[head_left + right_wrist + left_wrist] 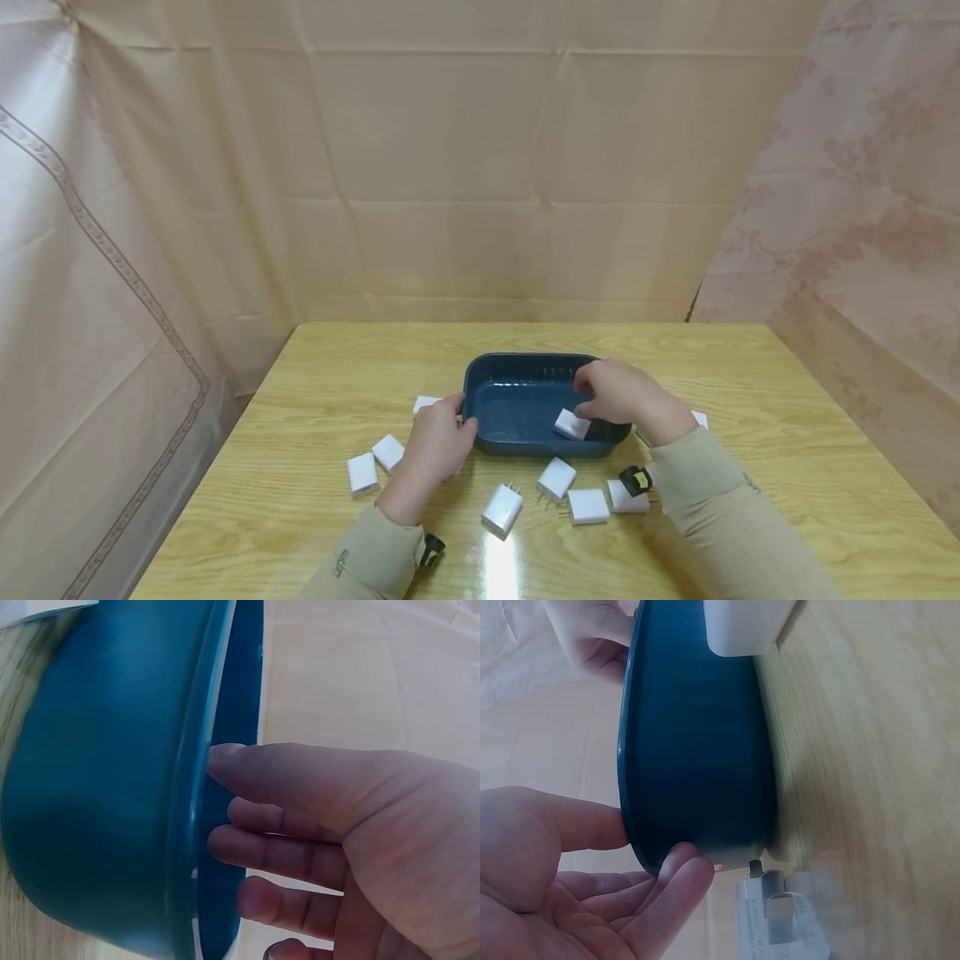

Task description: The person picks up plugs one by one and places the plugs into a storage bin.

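A dark blue rectangular basin (510, 414) with rounded corners stands on the table. My left hand (438, 437) grips its left end, thumb at the rim and fingers (679, 885) against the outer wall. Over the right end of the basin is my right hand (622, 393), its fingers loosely bent and apart, with nothing seen between them. Just below those fingertips, one white charger plug (572, 424) lies tilted inside the basin. In the right wrist view the thumb (262, 769) overlaps the rim.
Several white charger plugs lie on the wooden table (300, 542): one charger (502, 510) in front of the basin, another charger (363, 474) to the left, and one partly hidden charger (700, 418) beyond my right wrist. A beige cloth (487, 167) hangs behind the table.
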Demonstrator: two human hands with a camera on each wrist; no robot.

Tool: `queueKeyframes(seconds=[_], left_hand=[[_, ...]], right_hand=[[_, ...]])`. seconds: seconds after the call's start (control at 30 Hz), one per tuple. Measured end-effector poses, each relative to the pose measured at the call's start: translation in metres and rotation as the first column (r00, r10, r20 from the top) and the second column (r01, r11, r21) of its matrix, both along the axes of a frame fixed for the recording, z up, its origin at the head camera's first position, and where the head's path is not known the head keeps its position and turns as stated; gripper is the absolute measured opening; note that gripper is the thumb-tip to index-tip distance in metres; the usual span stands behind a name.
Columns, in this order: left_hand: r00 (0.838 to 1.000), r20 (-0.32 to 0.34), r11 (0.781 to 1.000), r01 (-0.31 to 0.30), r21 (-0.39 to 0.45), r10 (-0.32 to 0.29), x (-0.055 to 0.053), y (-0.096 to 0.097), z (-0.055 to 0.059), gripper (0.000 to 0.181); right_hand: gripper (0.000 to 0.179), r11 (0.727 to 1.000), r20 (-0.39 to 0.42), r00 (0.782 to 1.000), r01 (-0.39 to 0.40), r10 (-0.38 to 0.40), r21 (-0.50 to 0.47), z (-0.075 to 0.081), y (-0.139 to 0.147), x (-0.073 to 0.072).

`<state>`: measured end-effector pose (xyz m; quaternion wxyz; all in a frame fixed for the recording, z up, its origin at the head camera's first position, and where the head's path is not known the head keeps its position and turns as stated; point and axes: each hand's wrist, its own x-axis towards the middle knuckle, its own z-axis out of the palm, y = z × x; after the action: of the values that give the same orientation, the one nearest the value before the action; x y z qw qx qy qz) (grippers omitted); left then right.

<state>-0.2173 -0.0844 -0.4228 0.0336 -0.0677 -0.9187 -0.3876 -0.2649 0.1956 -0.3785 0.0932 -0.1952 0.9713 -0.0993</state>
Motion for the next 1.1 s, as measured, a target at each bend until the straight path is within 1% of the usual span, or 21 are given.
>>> queueKeyframes(seconds=[0.23, 0.47, 0.7, 0.93, 1.1], left_hand=[[1.0, -0.003, 1.0, -0.003, -0.003, 0.003, 0.0, -0.003, 0.0, 0.043], [1.0, 0.013, 1.0, -0.011, 0.007, 0.011, 0.002, -0.003, 0.001, 0.044], [0.999, 0.034, 1.0, -0.022, 0.016, 0.022, 0.002, -0.003, -0.001, 0.044], [0.998, 0.052, 0.999, -0.027, 0.023, 0.025, 0.001, -0.001, 0.0, 0.047], [0.998, 0.052, 0.999, -0.028, 0.024, 0.027, 0.001, 0.0, 0.001, 0.051]], right_hand=[[0.036, 1.0, -0.019, 1.0, -0.012, 0.011, -0.029, 0.004, 0.001, 0.003], [0.037, 0.998, -0.07, 0.997, 0.002, -0.007, -0.069, 0.012, 0.01, 0.006], [0.039, 0.992, -0.112, 0.994, -0.015, 0.001, -0.125, 0.022, 0.028, 0.01], [0.035, 0.987, -0.143, 0.988, 0.031, -0.053, -0.155, 0.03, 0.054, 0.015], [0.036, 0.984, -0.151, 0.986, 0.047, -0.073, -0.17, 0.035, 0.072, 0.016]])
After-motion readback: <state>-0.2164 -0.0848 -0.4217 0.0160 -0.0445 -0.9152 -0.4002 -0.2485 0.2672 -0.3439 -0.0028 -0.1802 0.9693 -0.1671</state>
